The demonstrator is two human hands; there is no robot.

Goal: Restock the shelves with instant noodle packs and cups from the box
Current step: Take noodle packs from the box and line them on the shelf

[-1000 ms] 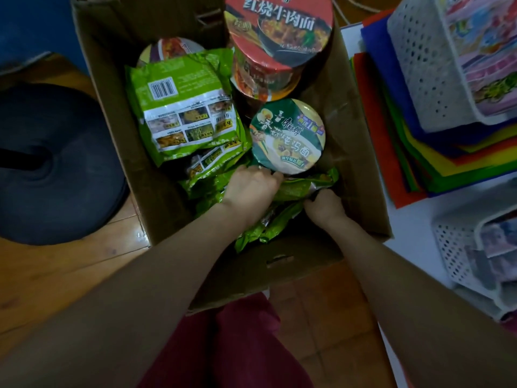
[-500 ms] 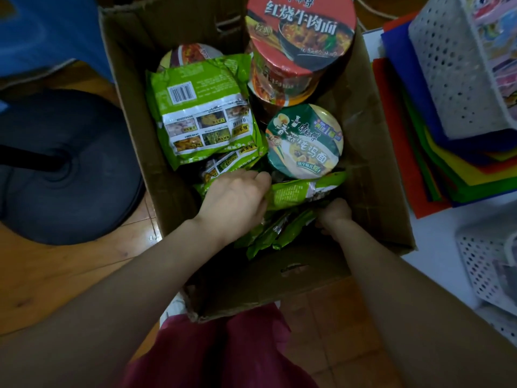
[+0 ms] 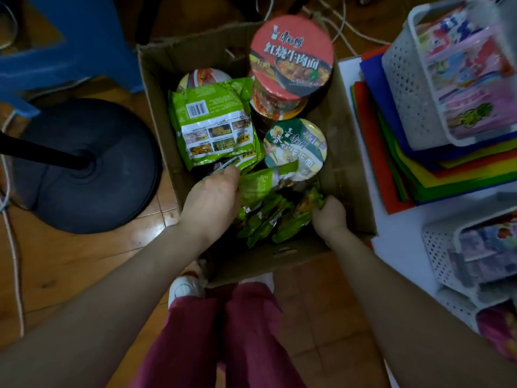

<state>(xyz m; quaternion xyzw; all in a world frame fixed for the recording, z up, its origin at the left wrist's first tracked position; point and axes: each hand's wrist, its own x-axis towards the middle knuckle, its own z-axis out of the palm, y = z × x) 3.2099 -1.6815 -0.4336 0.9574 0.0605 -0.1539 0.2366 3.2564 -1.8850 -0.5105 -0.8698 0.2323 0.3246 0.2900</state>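
Fingers of the left hand curl down over the left edge of a loose bundle of green noodle packs; their tips are hidden under the wrappers. Fingers of the right hand curl around the bundle's right end, pinching crinkled film. The bundle lies at the near end of an open cardboard box on the floor, centre of the frame. Just above it in the picture sits a green-lidded cup and, higher, a tall red-lidded cup. Another green pack stands to their left. White baskets fill the right edge. The packs are likely light, soft and slippery, with brittle noodles inside, so a gentle grip at both ends seems best.
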